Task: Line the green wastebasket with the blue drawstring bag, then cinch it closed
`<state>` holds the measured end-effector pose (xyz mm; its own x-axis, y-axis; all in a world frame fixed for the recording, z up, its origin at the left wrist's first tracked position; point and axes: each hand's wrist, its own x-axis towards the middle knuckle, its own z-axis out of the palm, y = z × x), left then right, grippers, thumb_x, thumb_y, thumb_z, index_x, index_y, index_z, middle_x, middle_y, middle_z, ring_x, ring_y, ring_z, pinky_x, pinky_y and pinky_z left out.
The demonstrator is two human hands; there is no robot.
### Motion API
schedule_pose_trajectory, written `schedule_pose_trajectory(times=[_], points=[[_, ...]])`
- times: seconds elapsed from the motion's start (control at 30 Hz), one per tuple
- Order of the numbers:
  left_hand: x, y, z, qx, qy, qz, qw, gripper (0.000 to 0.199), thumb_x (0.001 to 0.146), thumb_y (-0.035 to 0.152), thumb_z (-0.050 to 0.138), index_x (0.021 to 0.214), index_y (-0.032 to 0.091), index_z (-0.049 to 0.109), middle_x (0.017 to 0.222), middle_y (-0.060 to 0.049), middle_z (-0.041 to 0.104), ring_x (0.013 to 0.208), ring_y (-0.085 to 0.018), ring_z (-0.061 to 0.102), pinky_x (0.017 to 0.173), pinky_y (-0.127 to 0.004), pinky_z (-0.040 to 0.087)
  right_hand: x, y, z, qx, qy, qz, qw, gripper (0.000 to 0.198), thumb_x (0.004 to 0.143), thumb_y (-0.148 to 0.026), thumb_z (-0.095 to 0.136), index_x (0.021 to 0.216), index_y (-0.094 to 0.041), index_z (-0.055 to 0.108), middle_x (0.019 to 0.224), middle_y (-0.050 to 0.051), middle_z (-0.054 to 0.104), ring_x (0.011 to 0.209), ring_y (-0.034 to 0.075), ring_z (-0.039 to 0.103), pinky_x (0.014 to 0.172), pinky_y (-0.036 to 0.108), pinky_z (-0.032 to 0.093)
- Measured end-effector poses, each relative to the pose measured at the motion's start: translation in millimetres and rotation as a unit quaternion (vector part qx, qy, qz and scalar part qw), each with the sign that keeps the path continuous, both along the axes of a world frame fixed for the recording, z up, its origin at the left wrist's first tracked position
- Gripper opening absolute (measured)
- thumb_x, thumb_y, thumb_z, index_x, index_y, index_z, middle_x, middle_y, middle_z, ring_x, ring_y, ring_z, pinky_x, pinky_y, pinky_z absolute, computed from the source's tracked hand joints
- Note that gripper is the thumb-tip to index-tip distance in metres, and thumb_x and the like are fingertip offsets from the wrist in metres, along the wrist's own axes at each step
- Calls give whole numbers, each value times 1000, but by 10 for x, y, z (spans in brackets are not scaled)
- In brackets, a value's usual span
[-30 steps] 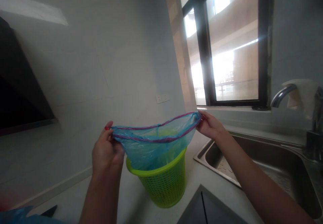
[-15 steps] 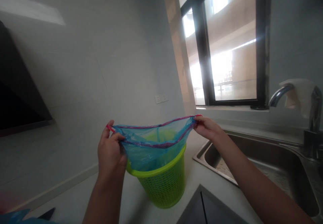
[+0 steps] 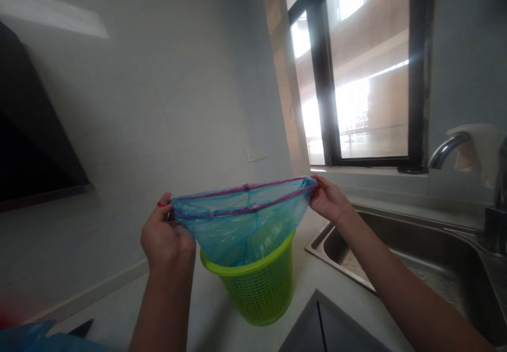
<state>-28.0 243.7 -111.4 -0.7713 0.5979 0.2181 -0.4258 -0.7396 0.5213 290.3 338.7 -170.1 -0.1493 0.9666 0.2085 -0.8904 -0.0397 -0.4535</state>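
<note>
Bag (image 3: 237, 233) tauter now, basket (image 3: 261, 294) near sink (image 3: 435, 243)

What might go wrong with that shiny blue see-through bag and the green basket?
The thin, see-through blue plastic bag could tear at its corners, because the left hand and right hand stretch its mouth wide.
The round, bright-green plastic mesh basket might slide or tip if the bag snags, since neither hand holds it.
The bag's lower part might lift out, as its mouth is held above the basket's rim.
</note>
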Motion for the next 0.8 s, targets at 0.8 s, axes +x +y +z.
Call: schedule_pose_trajectory(times=[0.8], points=[[199, 206, -327, -74, 324, -20, 943, 56, 68, 26, 75, 122, 14, 68, 63, 2, 60, 54, -9, 50, 51, -18, 40, 16, -25, 45, 43, 125, -71, 989, 18, 93, -9, 57, 81, -17, 67, 70, -2, 73, 65, 10, 71, 71, 22, 63]])
